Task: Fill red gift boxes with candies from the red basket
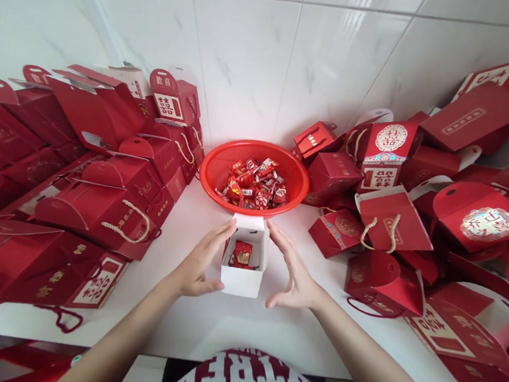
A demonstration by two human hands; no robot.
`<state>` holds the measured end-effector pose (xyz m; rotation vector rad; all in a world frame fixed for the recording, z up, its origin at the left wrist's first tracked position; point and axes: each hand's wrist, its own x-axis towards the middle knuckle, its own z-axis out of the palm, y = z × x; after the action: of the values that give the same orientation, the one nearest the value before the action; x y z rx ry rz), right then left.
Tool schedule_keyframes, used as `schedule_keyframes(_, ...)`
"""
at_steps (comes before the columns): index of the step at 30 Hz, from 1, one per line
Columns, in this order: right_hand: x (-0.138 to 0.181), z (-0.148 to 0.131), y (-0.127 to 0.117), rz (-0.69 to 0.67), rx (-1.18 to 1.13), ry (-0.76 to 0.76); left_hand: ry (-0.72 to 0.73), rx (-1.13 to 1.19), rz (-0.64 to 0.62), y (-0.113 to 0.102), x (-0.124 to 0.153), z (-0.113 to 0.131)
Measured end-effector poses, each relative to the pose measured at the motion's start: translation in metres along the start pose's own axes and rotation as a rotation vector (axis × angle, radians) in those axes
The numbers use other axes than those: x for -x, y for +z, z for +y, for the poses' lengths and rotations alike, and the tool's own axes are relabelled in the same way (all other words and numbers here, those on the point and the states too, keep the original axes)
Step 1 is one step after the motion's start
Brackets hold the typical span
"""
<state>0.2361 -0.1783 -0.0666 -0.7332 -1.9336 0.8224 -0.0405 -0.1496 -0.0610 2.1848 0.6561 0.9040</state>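
A small open-topped white box (246,282) stands upright on the table in front of me, with its back flap raised. Red wrapped candies (242,253) lie inside it. Along the box's left side is my left hand (200,261), thumb and fingers spread; its fingertips are at the box's edge, and I cannot tell whether they press on it. My right hand (295,273) curves around the right side with fingers apart, a small gap showing between palm and box. Just behind the box sits a red plastic basket (210,182) with many wrapped candies (264,186).
Stacked red gift boxes (114,198) with rope handles crowd the left side of the white table (205,327). More red boxes (382,212) are piled loosely on the right. A tiled wall (244,64) closes off the back. Red items (17,363) show below the table's front edge.
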Motion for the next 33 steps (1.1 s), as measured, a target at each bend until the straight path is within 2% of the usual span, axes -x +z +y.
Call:
schedule_keyframes(3,-0.01,0.004,-0.004,0.094,0.013,-0.002,-0.034,0.13,0.115,0.0,0.002,-0.016)
schedule_keyframes(6,-0.008,0.011,-0.007,0.154,-0.045,0.072,-0.045,0.152,0.207,0.003,0.008,-0.026)
schedule_keyframes(9,-0.001,0.017,-0.011,0.143,-0.093,0.132,-0.028,0.111,0.141,0.003,0.011,-0.026)
schedule_keyframes(12,0.001,0.02,-0.013,0.152,-0.107,0.204,-0.086,0.105,0.066,0.004,0.01,-0.022)
schedule_keyframes(14,-0.001,0.02,-0.011,0.22,-0.184,0.329,-0.162,0.169,0.07,0.008,0.01,-0.021)
schedule_keyframes(16,-0.005,0.019,-0.009,0.255,-0.371,0.529,-0.247,0.309,0.1,0.015,0.011,-0.02)
schedule_keyframes(18,-0.008,0.018,-0.007,0.176,-0.57,0.716,-0.295,0.443,0.127,0.022,0.01,-0.02)
schedule_keyframes(20,-0.008,0.017,-0.006,0.084,-0.645,0.788,-0.313,0.515,0.138,0.027,0.008,-0.018)
schedule_keyframes(24,-0.003,0.016,-0.001,0.098,-0.506,0.644,-0.404,0.582,0.146,0.03,0.002,-0.011)
schedule_keyframes(28,0.002,0.016,-0.001,0.012,-0.371,0.461,-0.431,0.572,0.151,0.03,-0.003,-0.009)
schedule_keyframes(30,0.004,0.018,-0.005,-0.043,-0.344,0.47,-0.432,0.505,0.179,0.029,-0.005,-0.011)
schedule_keyframes(33,0.006,0.022,-0.018,-0.117,-0.405,0.507,-0.442,0.379,0.283,0.027,-0.008,-0.015)
